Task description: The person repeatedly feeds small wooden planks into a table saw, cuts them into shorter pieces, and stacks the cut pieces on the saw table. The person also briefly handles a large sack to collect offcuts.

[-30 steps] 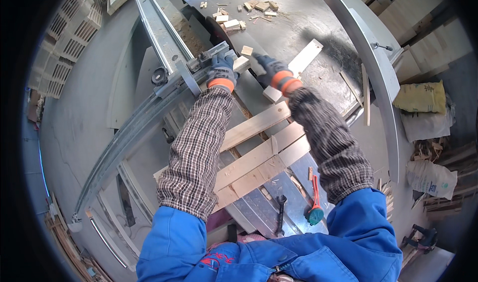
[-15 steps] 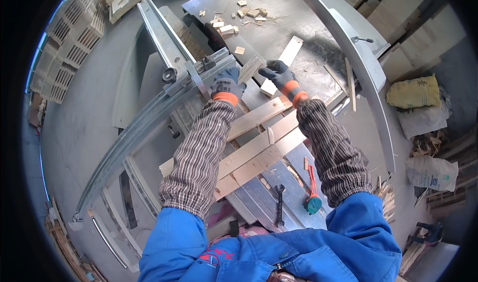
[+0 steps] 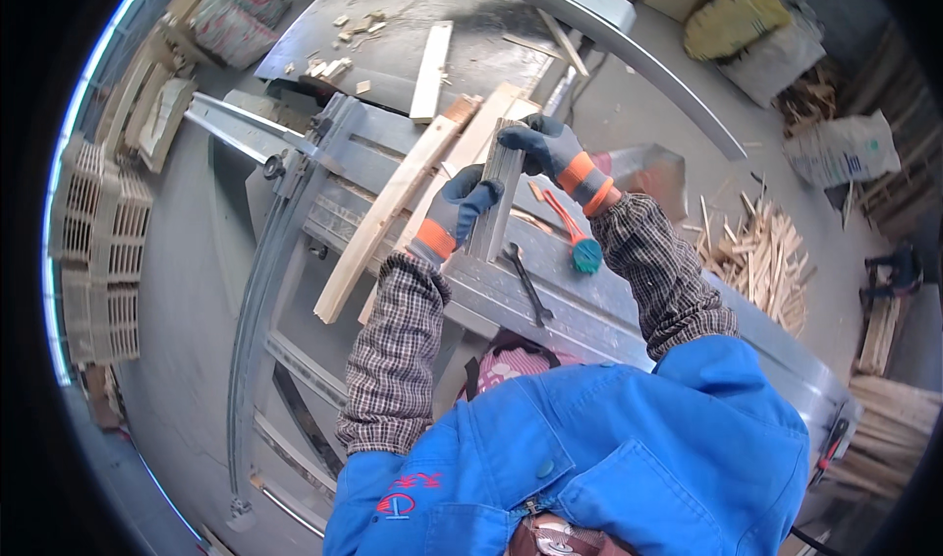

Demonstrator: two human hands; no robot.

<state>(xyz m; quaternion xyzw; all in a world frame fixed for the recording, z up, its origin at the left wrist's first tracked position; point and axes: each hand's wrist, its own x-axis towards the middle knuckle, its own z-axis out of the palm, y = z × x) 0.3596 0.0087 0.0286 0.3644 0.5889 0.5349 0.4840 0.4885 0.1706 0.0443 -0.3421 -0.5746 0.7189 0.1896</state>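
Note:
A short greyish block with lines along its length (image 3: 503,171) stands slantwise over the metal machine table. My left hand (image 3: 460,205), in a dark glove with an orange cuff, is closed on its left side. At the upper end, my right hand (image 3: 553,151), gloved the same way, wraps its fingers over the edge. Several pale wooden planks (image 3: 391,210) lie side by side, just beyond and left of the block. Close to its lower end is a dark open-ended wrench (image 3: 528,286). Right of that lies a brush with a red handle and green head (image 3: 586,254).
Wood offcuts (image 3: 361,27) and a pale board (image 3: 431,70) lie on the far metal tabletop. A long metal rail (image 3: 648,75) curves across the far right. Split wood sticks (image 3: 761,256) are heaped on the floor at right, near full sacks (image 3: 843,148).
My view has swung toward the right. The block was farther off, at my left hand, with my right hand apart from it; now both hands hold it nearer me.

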